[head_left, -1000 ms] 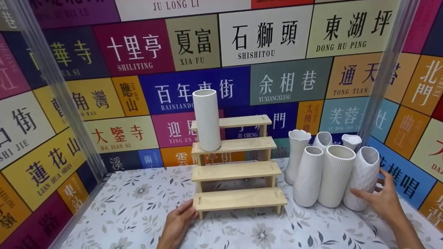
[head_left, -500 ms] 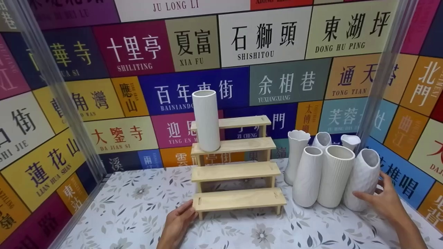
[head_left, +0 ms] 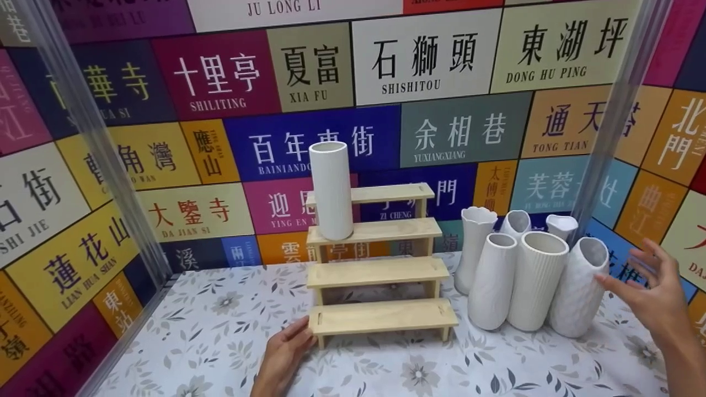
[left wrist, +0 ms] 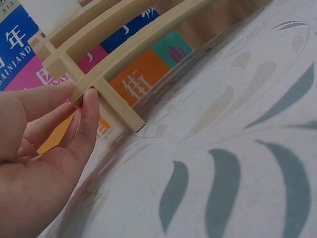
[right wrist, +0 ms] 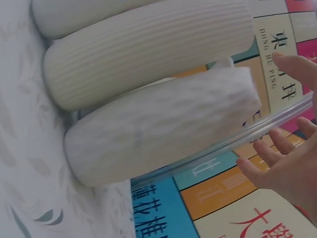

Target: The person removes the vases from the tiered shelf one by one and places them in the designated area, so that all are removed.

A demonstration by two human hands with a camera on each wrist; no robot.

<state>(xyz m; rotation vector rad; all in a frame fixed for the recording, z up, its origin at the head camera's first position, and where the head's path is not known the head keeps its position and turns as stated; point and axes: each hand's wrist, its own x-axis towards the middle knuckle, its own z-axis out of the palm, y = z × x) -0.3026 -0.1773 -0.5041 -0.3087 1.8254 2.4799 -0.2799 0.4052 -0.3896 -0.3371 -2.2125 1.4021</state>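
Note:
A stepped wooden display stand stands mid-table, and a tall white ribbed vase is upright on the left of its second-highest step. With thumb and fingers my left hand pinches the left end of the lowest step; the left wrist view shows the fingertips on the board's corner. My right hand is spread beside a white dimpled vase with a slanted mouth. The right wrist view shows a gap between that hand and the vase.
Left of the dimpled vase, several more white vases are grouped closely, including a wide ribbed vase, a slim vase and a scalloped-rim vase. A clear corner post rises behind them. Floral cloth covers the table.
My right hand has let go of the dimpled vase and moved up and to the right. That vase now leans less and stands slightly further right. My left hand keeps its place on the stand.

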